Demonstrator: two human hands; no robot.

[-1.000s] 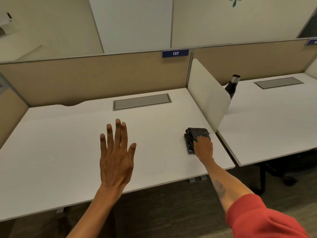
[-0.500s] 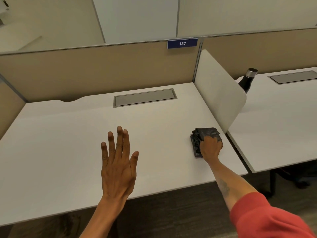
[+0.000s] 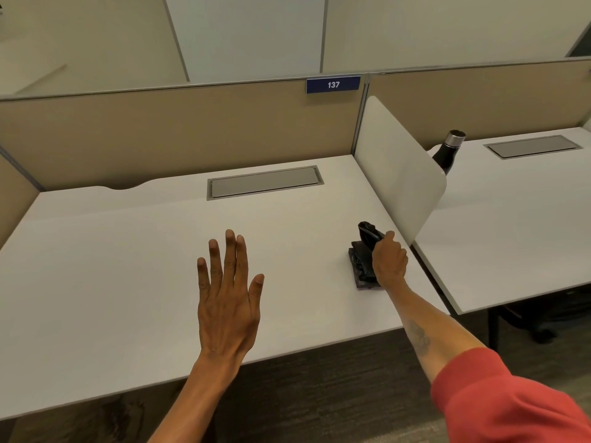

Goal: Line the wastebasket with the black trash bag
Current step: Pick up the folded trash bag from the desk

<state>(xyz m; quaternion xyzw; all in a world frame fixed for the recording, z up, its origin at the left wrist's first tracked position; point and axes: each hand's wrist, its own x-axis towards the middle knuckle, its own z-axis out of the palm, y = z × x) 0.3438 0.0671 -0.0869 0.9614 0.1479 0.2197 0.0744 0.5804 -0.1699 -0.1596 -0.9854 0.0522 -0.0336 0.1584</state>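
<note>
At the right edge of the surface, the right hand pinches the folded black trash bag.
Its fingers grip the top layer only; the stack may slide off. The left hand hovers open-palmed, empty.

The desk was plain white, unpatterned. Set into it, behind the left hand, lay a flat grey panel. The trash bag on the desk's right side was glossy black, under the right hand. A sleeve on that arm was coral red, and a dark tattoo marked the forearm. The partition behind the desk was tan, bearing a navy tag with white digits 137. The divider right of the desk was white. Beyond it stood a black bottle with a silver cap.
</note>
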